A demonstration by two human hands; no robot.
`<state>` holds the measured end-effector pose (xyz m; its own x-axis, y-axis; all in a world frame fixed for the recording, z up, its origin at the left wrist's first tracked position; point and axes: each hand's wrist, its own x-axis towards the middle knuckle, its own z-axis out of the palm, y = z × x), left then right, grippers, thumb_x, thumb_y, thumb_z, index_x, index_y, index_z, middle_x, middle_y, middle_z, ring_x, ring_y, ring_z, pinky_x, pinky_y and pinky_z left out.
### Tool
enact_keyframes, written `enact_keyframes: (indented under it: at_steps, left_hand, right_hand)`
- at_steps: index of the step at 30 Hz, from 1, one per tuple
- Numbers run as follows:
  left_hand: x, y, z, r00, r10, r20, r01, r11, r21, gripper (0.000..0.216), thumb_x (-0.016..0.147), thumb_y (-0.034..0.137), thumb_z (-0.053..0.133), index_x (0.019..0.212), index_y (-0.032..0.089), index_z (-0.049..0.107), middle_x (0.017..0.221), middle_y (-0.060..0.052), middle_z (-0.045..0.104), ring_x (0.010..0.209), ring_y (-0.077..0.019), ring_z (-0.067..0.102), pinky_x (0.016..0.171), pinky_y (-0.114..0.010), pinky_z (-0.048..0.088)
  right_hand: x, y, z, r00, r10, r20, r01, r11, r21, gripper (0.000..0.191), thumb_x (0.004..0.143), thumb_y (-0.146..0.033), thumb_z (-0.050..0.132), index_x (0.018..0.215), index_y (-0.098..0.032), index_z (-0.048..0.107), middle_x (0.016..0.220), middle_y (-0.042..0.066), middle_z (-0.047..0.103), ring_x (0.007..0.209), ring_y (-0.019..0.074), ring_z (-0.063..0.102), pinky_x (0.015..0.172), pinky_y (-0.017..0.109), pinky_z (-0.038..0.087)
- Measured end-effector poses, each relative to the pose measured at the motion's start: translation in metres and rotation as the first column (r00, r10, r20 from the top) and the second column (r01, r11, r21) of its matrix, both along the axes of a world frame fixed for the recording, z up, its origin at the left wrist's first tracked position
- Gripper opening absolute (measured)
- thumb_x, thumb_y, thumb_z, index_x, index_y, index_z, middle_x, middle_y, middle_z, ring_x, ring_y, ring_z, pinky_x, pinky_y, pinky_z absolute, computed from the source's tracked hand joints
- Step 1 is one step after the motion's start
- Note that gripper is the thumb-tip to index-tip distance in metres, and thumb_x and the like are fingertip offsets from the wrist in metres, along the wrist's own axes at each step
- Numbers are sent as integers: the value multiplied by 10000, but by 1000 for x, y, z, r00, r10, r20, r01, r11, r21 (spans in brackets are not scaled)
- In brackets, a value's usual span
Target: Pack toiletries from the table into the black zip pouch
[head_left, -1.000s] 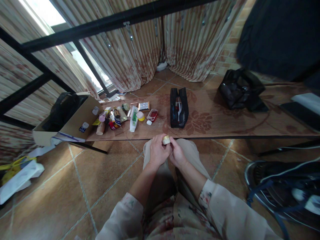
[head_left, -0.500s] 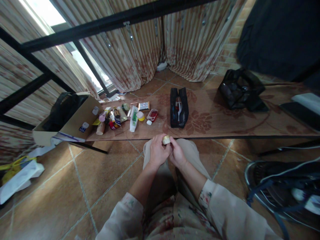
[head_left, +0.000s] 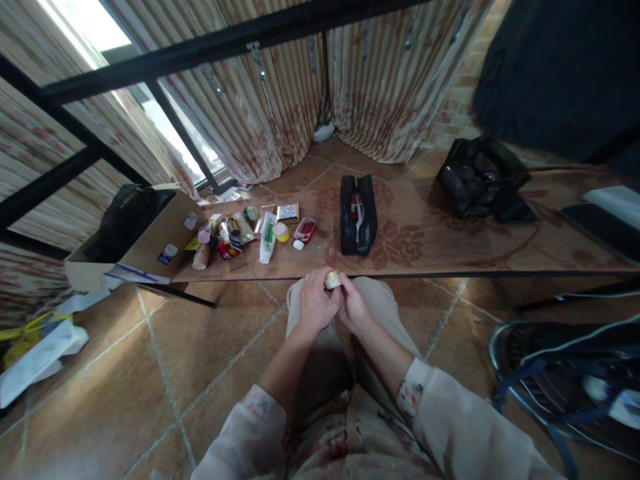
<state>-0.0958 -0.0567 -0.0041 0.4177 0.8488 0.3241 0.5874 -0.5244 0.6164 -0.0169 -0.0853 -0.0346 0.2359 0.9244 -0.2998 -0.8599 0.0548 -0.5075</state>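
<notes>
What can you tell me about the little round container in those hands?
The small container is round and squat, pale around the side with a yellowish top; its material I cannot tell. The left hand and right hand hold it between them, above the lap, by the front edge of the table. Any lettering is too small to read.

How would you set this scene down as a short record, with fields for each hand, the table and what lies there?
Left hand: holding small round container
Right hand: also on the container
Table: brown, flower-patterned
Centre: black pouch, open, things inside
Left of pouch: white-and-green tube, other small items
Far left: cardboard box, black contents
Right of pouch: black bag
</notes>
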Motion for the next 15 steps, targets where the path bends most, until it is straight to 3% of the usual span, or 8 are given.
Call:
enact_keyframes:
  at_steps: [8,15]
  left_hand:
    - [0,1,-1,1000,-11,-5,11,1000,-11,261,791,172,627,1044,214,580,1023,-56,663,985,-214,612,838,-348,491]
    - [-1,0,-2,1000,-7,6,7,1000,-15,330,765,131,623,1077,226,569,1012,-49,661,976,-212,610,840,-346,498]
  right_hand:
    - [1,0,0,1000,1,11,-1,1000,8,214,754,-400,699,838,-206,664,856,15,719,1011,221,640,910,365,507]
    - [3,-4,7,990,24,138,-35,996,80,159,732,-315,727,833,-211,663,799,-21,677,917,187,633,886,324,495]
